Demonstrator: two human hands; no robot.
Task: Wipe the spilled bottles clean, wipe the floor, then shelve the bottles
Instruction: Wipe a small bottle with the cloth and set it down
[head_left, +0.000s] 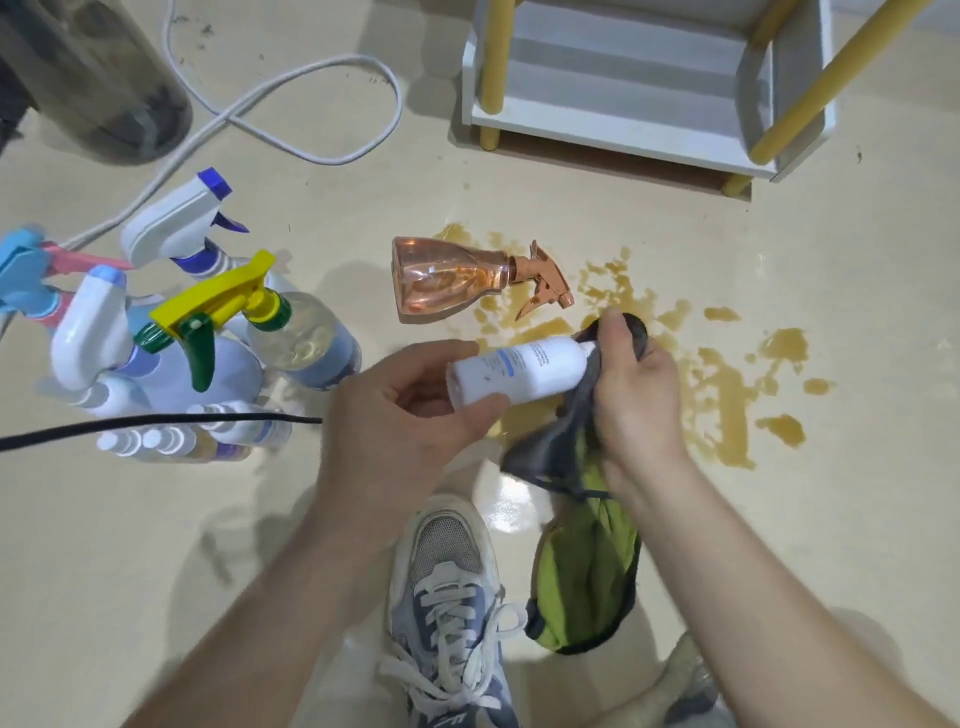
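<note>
Sneaker (447, 587): grey and blue with white laces, it stood on the floor (156, 571) at the bottom of the view, between the two forearms.
White bottle (519, 374): held above the floor, lying almost level, base to the left and neck to the right.
Bottle's look: a small white cylinder with a pale blue label and fine print too small to read.
Left hand (395, 415): gripped the base end, thumb on top and curled fingers beneath.
Right hand (634, 395): fingers and thumb closed on the grey cloth (550, 447), pressing it round the bottle's neck.
Grey cloth: hung down from the right hand, dark-edged.
Green cloth (587, 571): lay below the grey one, just right of the sneaker; whether they were one piece could not be told.
Spill (722, 384): brown patches and drops spread on the floor beyond and right of the hands.
Amber spray bottle (447, 278): lay on its side at the spill's left edge, trigger pointing right.
Cluster of spray bottles (208, 322): stood upright well to the left.
Shelf (639, 78): white boards on yellow posts, at the top right.
Cords: a white cable (311, 104) looped at the upper left; a black cord (156, 423) crossed in front of the cluster.
</note>
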